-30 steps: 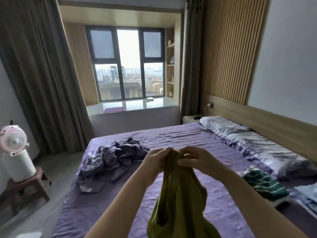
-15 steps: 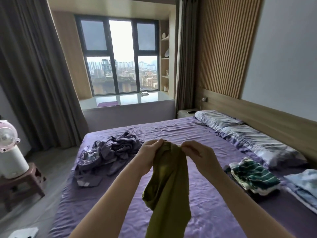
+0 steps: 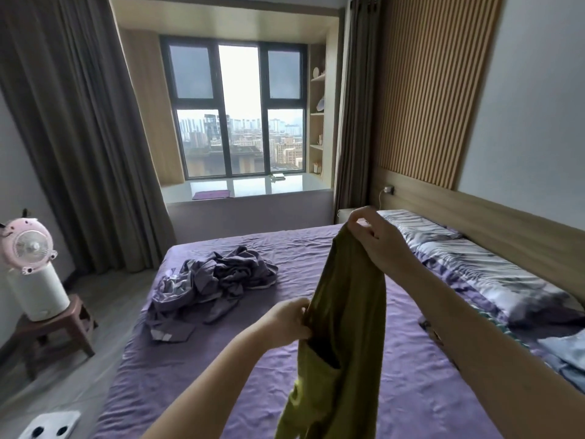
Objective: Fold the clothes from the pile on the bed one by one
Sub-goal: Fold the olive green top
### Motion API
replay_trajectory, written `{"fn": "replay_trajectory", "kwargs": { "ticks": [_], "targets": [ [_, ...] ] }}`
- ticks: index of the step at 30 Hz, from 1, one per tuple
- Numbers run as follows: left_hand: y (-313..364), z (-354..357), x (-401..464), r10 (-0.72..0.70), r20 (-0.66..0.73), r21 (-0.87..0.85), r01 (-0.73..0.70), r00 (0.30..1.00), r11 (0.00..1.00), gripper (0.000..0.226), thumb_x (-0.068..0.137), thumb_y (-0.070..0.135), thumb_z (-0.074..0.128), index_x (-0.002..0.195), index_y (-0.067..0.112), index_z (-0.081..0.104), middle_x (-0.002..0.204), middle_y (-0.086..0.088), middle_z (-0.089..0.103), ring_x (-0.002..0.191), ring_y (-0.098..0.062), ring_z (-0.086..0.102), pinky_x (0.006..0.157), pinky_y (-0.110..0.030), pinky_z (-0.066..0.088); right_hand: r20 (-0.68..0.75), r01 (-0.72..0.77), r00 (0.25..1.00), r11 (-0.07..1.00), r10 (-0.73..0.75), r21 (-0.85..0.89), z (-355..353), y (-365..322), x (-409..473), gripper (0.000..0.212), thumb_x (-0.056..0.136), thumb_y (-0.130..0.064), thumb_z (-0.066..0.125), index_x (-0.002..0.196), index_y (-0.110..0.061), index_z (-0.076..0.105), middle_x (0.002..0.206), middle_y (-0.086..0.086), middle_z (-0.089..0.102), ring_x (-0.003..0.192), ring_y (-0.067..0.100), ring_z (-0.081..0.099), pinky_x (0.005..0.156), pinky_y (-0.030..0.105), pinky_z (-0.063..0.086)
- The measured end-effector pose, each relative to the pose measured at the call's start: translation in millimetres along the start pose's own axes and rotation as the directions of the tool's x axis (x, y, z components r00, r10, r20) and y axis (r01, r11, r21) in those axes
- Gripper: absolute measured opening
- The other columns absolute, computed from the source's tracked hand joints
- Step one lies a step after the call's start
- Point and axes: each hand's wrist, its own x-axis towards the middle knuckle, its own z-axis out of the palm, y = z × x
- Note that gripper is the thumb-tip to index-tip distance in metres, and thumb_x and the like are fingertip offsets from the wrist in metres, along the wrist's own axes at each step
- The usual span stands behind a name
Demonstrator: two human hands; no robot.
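Note:
An olive-green garment (image 3: 345, 327) hangs in the air over the purple bed (image 3: 411, 391). My right hand (image 3: 375, 239) is raised and pinches its top end. Lower down, my left hand (image 3: 286, 323) grips the garment's left edge at mid-height. The cloth falls past the bottom of the frame. A crumpled pile of grey-purple clothes (image 3: 212, 280) lies on the far left part of the bed, apart from both hands.
Pillows (image 3: 481, 270) line the wooden headboard on the right. Folded clothes (image 3: 563, 353), partly hidden by my right arm, lie at the right edge. A pink fan (image 3: 30, 248) on a white cylinder stands on a brown stool (image 3: 53, 331) left of the bed.
My right hand has lifted the garment's top up and to the right. My left hand has slid down the cloth's left edge. The hands, once together, are now apart.

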Motion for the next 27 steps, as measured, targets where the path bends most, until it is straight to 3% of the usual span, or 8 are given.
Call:
{"fn": "replay_trajectory", "kwargs": {
  "ticks": [3, 7, 9, 13, 17, 22, 25, 27],
  "targets": [
    [2, 23, -16, -0.09, -0.002, -0.068, 0.089, 0.996, 0.994, 0.029, 0.056, 0.022, 0.054, 0.081, 0.016, 0.066, 0.072, -0.003, 0.06, 0.067, -0.015, 0.055, 0.065, -0.031, 0.045, -0.067, -0.021, 0.997, 0.999, 0.024, 0.047, -27, 8, 12, 0.013, 0.099, -0.028, 0.045, 0.103, -0.021, 0.056, 0.095, -0.005, 0.057, 0.083, 0.0, 0.053, 0.066, 0.018, 0.045],
    [10, 33, -16, -0.11, -0.01, -0.448, 0.094, 0.994, 0.889, 0.033, 0.077, 0.027, 0.06, 0.098, 0.002, 0.066, 0.085, -0.007, 0.067, 0.079, -0.015, 0.065, 0.078, -0.031, 0.055, -0.123, -0.102, 0.986, 0.993, 0.109, 0.06, -63, 43, 24, 0.014, 0.099, -0.024, 0.046, 0.105, -0.018, 0.057, 0.094, -0.007, 0.053, 0.083, -0.003, 0.047, 0.063, 0.017, 0.036],
    [25, 36, -10, -0.104, -0.067, -0.547, 0.05, 0.992, 0.835, 0.027, 0.088, 0.028, 0.06, 0.1, 0.004, 0.064, 0.083, -0.007, 0.064, 0.071, -0.014, 0.064, 0.071, -0.03, 0.055, -0.133, -0.156, 0.978, 0.987, 0.161, 0.046, -79, 69, 26, 0.012, 0.098, -0.024, 0.048, 0.104, -0.019, 0.058, 0.095, -0.003, 0.054, 0.086, 0.01, 0.051, 0.064, 0.021, 0.037],
    [63, 55, 7, -0.161, -0.164, -0.523, 0.053, 0.973, 0.851, 0.028, 0.098, 0.033, 0.047, 0.096, 0.012, 0.066, 0.079, -0.003, 0.067, 0.064, -0.01, 0.063, 0.059, -0.023, 0.054, -0.093, -0.254, 0.962, 0.967, 0.255, 0.027, -104, 124, 17, 0.008, 0.096, -0.021, 0.051, 0.099, -0.019, 0.058, 0.098, 0.004, 0.057, 0.091, 0.018, 0.052, 0.065, 0.026, 0.036],
    [90, 63, 20, -0.113, -0.207, -0.423, 0.016, 0.972, 0.906, 0.037, 0.08, 0.049, 0.062, 0.085, 0.012, 0.063, 0.075, -0.006, 0.06, 0.068, -0.016, 0.057, 0.06, -0.025, 0.047, 0.047, -0.287, 0.958, 0.953, 0.284, 0.101, -142, 163, 1, 0.016, 0.088, -0.028, 0.064, 0.095, -0.013, 0.065, 0.091, 0.011, 0.066, 0.085, 0.023, 0.06, 0.068, 0.029, 0.043],
    [105, 55, 32, -0.107, -0.154, -0.458, 0.025, 0.982, 0.889, 0.034, 0.074, 0.011, 0.077, 0.103, 0.0, 0.062, 0.086, -0.008, 0.063, 0.081, -0.018, 0.061, 0.071, -0.024, 0.054, 0.418, -0.379, 0.855, 0.92, 0.305, 0.103, -188, 196, -14, 0.031, 0.079, -0.03, 0.07, 0.106, -0.016, 0.063, 0.099, 0.009, 0.065, 0.09, 0.022, 0.063, 0.064, 0.021, 0.047],
    [118, 54, 34, -0.108, -0.307, -0.434, -0.038, 0.945, 0.9, 0.025, 0.074, 0.006, 0.076, 0.098, 0.008, 0.067, 0.085, -0.005, 0.066, 0.08, -0.015, 0.062, 0.068, -0.019, 0.051, 0.522, -0.373, 0.812, 0.92, 0.263, 0.116, -203, 214, -16, 0.032, 0.081, -0.02, 0.069, 0.112, -0.017, 0.062, 0.109, 0.006, 0.065, 0.102, 0.018, 0.062, 0.075, 0.022, 0.051],
    [127, 57, 34, -0.1, -0.421, -0.365, -0.067, 0.902, 0.929, 0.014, 0.076, 0.007, 0.075, 0.088, 0.011, 0.069, 0.082, -0.004, 0.067, 0.078, -0.013, 0.061, 0.065, -0.016, 0.049, 0.503, -0.349, 0.834, 0.924, 0.229, 0.157, -208, 220, -16, 0.024, 0.082, -0.015, 0.069, 0.106, -0.015, 0.067, 0.104, 0.006, 0.068, 0.1, 0.018, 0.063, 0.079, 0.024, 0.051]
  ]
}}
